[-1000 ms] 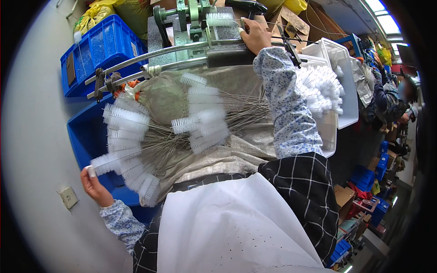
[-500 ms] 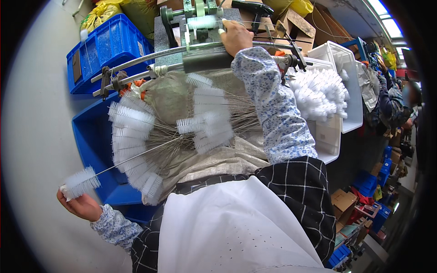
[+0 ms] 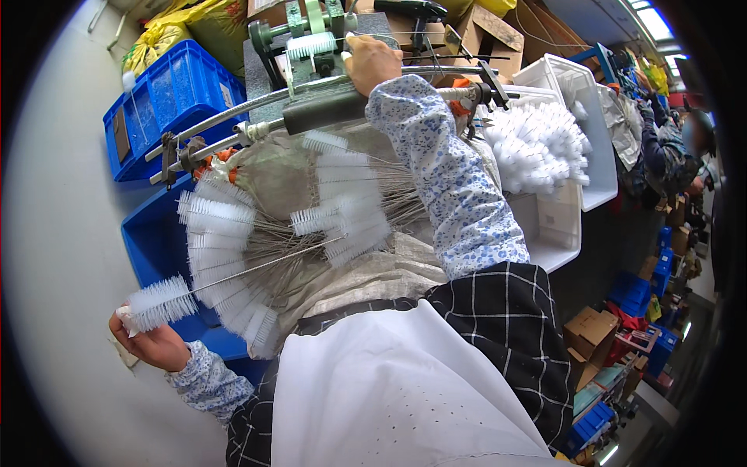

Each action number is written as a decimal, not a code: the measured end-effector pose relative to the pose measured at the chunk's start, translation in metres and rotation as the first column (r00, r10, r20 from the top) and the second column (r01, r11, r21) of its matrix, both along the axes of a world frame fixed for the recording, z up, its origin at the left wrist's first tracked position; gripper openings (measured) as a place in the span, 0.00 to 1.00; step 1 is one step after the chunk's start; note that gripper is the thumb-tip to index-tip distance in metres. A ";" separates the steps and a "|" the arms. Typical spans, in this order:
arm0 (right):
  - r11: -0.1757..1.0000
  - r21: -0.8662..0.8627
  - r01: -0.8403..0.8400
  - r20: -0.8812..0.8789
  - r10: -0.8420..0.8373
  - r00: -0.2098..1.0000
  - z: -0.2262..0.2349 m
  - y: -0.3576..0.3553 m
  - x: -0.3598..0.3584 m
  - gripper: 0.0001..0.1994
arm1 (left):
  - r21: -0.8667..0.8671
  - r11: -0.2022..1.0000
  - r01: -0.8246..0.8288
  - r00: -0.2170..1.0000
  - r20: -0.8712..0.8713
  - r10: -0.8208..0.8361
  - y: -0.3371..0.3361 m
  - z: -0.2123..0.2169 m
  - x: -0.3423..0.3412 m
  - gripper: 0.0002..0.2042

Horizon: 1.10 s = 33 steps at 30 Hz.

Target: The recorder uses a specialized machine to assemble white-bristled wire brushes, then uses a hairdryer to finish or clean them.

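My left hand [image 3: 158, 342], low at the left, is closed round the end of a white bottle brush [image 3: 163, 302]. That brush's thin twisted-wire handle runs up and right over the pile. At the top, my right hand [image 3: 372, 64] pinches the wire beside a second white brush [image 3: 311, 45], which lies in a green bench machine [image 3: 311, 19]. White wrapping covers some fingertips of this hand. Below the machine's bar and dark roller [image 3: 323, 114], many wire-handled brushes [image 3: 222, 241] lie fanned out on a pale woven cloth [image 3: 350, 284] over my lap.
Blue crates [image 3: 175, 97] stand at the left. White bins [image 3: 556, 233], one heaped with white brush heads [image 3: 537, 148], stand at the right. A black heat gun [image 3: 412, 12] and cardboard [image 3: 490, 35] lie behind. Another person [image 3: 669, 159] works at far right.
My left hand has moved a little right with its brush, whose wire now reaches further over the pile. My right hand stays at the machine, while the whole view has shifted slightly.
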State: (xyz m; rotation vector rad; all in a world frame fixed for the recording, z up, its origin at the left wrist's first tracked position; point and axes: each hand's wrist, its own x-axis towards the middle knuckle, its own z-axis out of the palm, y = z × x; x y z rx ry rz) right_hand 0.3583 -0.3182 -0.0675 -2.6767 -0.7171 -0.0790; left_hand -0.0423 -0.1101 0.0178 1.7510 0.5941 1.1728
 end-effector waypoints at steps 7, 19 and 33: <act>0.999 -0.034 0.030 0.023 -0.029 0.999 0.002 -0.053 0.030 0.17 | -0.033 0.999 -0.043 0.996 0.077 0.045 -0.002 -0.005 0.007 0.11; 0.939 -0.272 -0.208 0.078 0.238 0.968 -0.006 -0.107 0.105 0.17 | -0.177 0.981 0.086 0.996 0.001 -0.087 -0.014 -0.014 0.048 0.13; 0.739 0.217 -0.638 -0.516 0.641 0.567 0.070 -0.120 0.020 0.17 | -0.426 0.782 0.454 0.857 -0.032 -0.515 -0.048 -0.025 0.079 0.16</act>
